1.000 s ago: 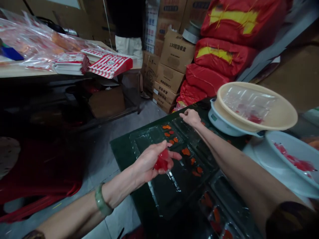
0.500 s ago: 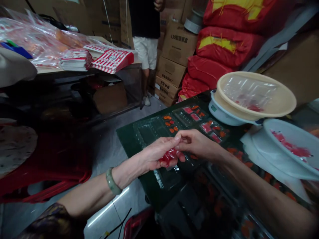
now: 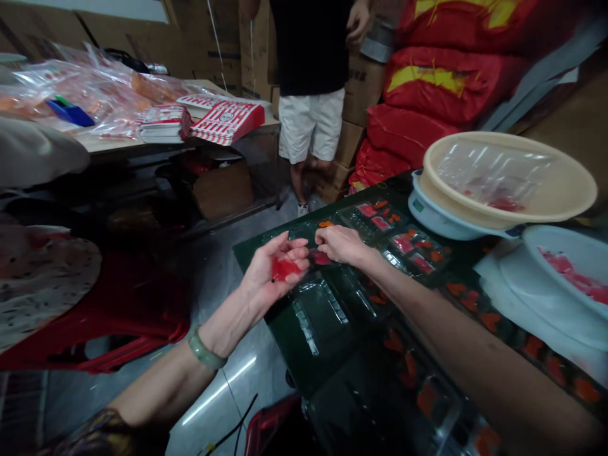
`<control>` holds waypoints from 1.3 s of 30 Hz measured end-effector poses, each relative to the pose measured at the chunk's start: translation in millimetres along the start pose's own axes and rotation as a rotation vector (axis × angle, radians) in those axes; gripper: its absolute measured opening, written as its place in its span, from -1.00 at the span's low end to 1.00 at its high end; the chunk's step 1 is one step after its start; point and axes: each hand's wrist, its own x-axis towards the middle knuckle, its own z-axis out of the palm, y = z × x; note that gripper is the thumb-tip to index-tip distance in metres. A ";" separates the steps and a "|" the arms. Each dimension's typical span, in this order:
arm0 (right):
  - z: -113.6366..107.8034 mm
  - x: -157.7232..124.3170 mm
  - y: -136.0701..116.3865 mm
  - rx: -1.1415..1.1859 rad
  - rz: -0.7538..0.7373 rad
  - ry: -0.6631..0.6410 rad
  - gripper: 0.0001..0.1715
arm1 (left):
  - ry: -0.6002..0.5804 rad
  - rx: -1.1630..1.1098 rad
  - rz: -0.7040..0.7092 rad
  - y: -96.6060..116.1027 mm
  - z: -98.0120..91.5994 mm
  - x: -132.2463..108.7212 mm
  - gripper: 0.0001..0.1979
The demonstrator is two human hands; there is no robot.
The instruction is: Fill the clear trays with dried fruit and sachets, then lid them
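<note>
My left hand (image 3: 273,269) is palm up and cupped over the near edge of a dark green table (image 3: 280,323), holding a clump of small red packets (image 3: 284,268). My right hand (image 3: 338,244) reaches across just beyond it, fingers pinched on one red packet (image 3: 321,258) over a clear plastic compartment tray (image 3: 327,304). Trays farther back (image 3: 380,218) hold red packets and small orange pieces. A green bangle sits on my left wrist.
A beige basin (image 3: 565,196) with a clear bag rests on a white scale (image 3: 430,218). A white bowl (image 3: 536,253) of red pieces is at right. A person in white shorts (image 3: 311,123) stands by cartons and red sacks (image 3: 437,82). A table with red-striped boxes (image 3: 228,120) is at left.
My right hand drew back from the far trays to my left hand, took a packet from the clump, and now holds it over a nearer tray. The person behind walked closer.
</note>
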 end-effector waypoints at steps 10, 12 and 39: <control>8.8 -102.0 -34.7 0.355 -0.031 0.374 -0.78 | 0.148 0.101 0.101 -33.9 19.4 16.2 -0.88; 10.0 -110.1 -34.3 0.209 -0.015 0.384 -0.86 | 0.149 0.207 0.077 -46.2 30.0 14.9 -0.84; -17.6 -175.9 35.4 0.832 0.287 0.434 -0.73 | -0.108 1.993 0.798 39.7 13.4 128.7 -0.63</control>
